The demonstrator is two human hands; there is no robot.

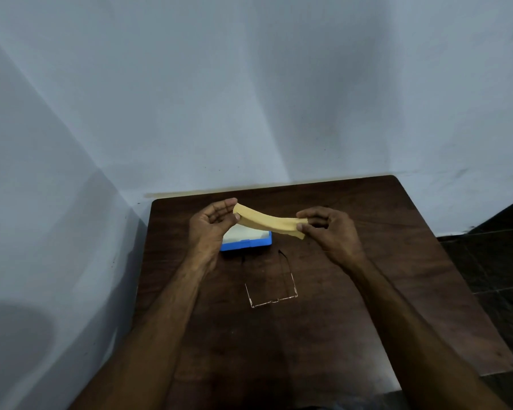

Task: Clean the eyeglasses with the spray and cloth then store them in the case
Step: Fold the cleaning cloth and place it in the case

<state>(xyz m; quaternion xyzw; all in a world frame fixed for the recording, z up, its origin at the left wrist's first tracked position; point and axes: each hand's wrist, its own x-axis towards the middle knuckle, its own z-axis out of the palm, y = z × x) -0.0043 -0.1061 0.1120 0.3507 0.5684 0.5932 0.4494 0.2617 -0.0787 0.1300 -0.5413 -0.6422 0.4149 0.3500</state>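
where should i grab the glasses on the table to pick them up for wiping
Take the eyeglasses at the front corner by a hinge, or at the bridge, coming from above on the near side. They lie with the arms open and pointing away toward the blue case, lens front nearest you, so a pinch grip on the thin frame keeps fingers off the lenses. Both hands now hold the yellow cloth.

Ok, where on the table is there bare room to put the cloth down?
Bare wood lies right of the eyeglasses, out to the table edge, and in the near strip between the forearms. The crowded part is far left, where the blue case sits under the cloth held by the left hand and right hand.
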